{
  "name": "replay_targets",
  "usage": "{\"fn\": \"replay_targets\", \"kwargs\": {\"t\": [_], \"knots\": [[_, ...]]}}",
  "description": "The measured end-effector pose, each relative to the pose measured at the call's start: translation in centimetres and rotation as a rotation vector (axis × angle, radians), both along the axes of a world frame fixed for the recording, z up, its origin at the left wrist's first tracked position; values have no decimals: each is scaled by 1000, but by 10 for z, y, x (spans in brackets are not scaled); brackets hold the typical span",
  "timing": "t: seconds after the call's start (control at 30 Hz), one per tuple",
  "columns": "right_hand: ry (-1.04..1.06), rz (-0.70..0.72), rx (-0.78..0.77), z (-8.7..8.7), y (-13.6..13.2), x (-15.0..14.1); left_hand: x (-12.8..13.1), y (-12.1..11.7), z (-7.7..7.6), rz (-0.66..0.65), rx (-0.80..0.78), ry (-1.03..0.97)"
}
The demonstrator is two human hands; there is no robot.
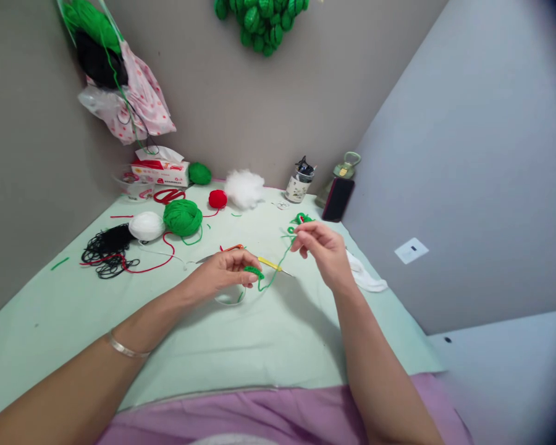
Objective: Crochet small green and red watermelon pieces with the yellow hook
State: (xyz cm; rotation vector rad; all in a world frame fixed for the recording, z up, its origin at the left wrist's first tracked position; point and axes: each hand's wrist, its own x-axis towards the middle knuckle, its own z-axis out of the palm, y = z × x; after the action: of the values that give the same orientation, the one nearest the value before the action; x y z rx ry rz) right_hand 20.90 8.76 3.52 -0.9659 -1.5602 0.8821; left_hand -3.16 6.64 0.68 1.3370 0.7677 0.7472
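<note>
Between the thumb and fingers of my left hand [229,272] is a small green crochet piece [254,272]. From it a strand of green yarn [272,281] dips and then rises to my right hand [322,247], whose thumb and forefinger pinch it. On the table under the strand lies a yellow-handled crochet hook [269,264], apart from both hands. Orange-handled scissors [234,247] lie just behind my left hand, partly hidden by it. Beyond my right fingertips sits a small green crocheted item [302,219] with red and white on it.
At the left are a green yarn ball [183,217], a white ball [147,226], black yarn [109,247] and red scissors [169,196]. Farther back stand a tissue box [162,172], white stuffing [244,189], a pen cup [299,186] and a phone [338,199]. White cloth [366,275] lies right.
</note>
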Motion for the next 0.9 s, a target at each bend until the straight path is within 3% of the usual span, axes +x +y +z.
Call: {"fn": "replay_targets", "kwargs": {"t": [0.13, 0.3, 0.9], "knots": [[-311, 165, 152, 3, -17, -15, 1, 1, -4, 49, 20, -66], [-503, 168, 279, 3, -22, -16, 0, 2, -3, 71, 58, -41], [-589, 168, 309, 2, -22, -16, -2, 2, -1, 57, 120, 22]]}}
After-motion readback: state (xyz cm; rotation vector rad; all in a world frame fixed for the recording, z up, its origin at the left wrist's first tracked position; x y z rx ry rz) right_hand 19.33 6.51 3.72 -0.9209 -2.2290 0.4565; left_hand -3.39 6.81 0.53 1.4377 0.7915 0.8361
